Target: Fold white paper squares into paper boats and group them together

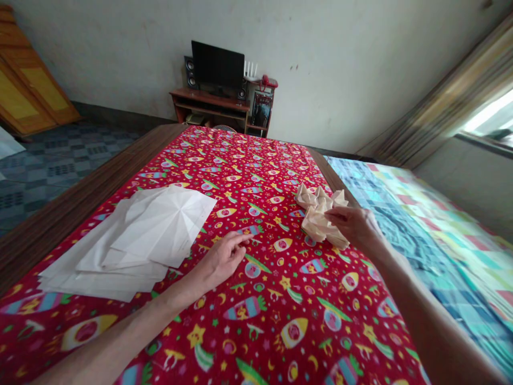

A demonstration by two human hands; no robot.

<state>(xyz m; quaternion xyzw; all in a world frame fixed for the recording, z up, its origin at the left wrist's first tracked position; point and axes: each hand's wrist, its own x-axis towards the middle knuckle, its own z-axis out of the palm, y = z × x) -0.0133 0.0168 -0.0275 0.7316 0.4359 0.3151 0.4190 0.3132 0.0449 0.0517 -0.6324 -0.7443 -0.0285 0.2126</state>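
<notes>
Cream paper, folded into a cluster of pointed pieces (pixel 318 220), lies on the red patterned cloth (pixel 285 280) at about two o'clock from the left hand (pixel 225 258). Thumb and fingers of the right hand (pixel 353 223) are drawn together at the cluster's three o'clock side; whether they pinch a piece, I cannot tell. Nothing shows in the left hand, its index finger extended, the others loosely curled. White creased sheets (pixel 138 240) overlap near it, towards ten o'clock.
</notes>
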